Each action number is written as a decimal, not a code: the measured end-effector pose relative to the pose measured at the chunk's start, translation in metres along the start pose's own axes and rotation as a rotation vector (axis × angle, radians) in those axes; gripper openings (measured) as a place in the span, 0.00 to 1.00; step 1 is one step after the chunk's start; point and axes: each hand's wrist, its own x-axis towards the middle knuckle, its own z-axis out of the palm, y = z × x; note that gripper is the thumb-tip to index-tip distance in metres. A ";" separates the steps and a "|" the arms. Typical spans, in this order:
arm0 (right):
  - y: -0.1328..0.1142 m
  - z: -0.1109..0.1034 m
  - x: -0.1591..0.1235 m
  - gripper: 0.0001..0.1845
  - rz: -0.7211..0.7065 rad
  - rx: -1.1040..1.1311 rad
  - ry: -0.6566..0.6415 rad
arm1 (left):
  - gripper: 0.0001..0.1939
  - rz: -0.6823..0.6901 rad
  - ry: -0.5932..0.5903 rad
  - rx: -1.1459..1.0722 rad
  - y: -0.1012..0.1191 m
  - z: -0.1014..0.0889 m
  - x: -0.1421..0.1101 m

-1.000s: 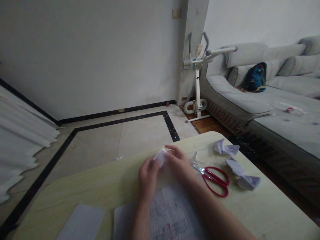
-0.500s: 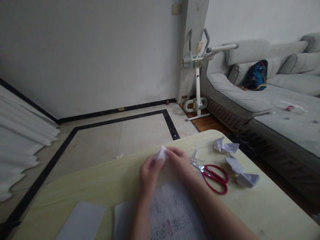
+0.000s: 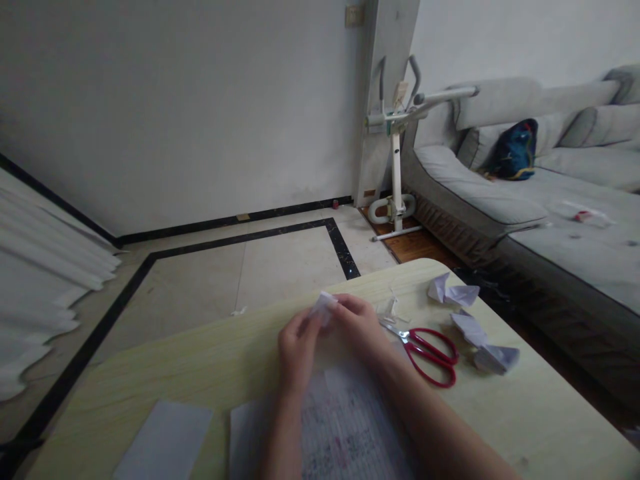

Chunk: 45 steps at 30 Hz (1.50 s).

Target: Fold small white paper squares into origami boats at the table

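Observation:
Between my two hands is a small folded piece of white paper (image 3: 324,306), held just above the far part of the table. My left hand (image 3: 297,340) pinches its left side, thumb on the near face. From the right, my right hand (image 3: 356,325) grips the other edge with thumb and fingers. Its lower part is hidden behind the fingers. Under my forearms lies a written sheet of lined paper (image 3: 345,427). Red-handled scissors (image 3: 431,357) rest just right of my right hand, blades pointing at small white paper scraps (image 3: 393,311).
Folded paper shapes (image 3: 454,291) and more folded paper (image 3: 495,359) lie along the table's right side. A blank white sheet (image 3: 165,440) is at the near left of the wooden table (image 3: 210,360). Beyond stand a grey sofa (image 3: 480,200) and a white exercise machine (image 3: 397,167).
My fingers have shifted slightly on the folded paper, and my right hand's raised fingers have curled in around it. The paper's visible shape has changed a little. The other things stay put.

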 end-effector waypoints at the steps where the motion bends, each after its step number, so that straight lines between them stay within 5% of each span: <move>1: -0.001 0.000 0.000 0.15 0.004 -0.005 -0.008 | 0.15 0.005 0.003 0.010 0.000 0.000 0.000; 12: -0.003 0.000 -0.002 0.14 -0.033 -0.069 0.001 | 0.15 0.017 -0.077 0.064 -0.003 -0.002 0.001; 45: -0.004 0.004 -0.006 0.15 0.053 0.131 -0.066 | 0.13 0.027 -0.062 0.104 -0.004 -0.001 0.001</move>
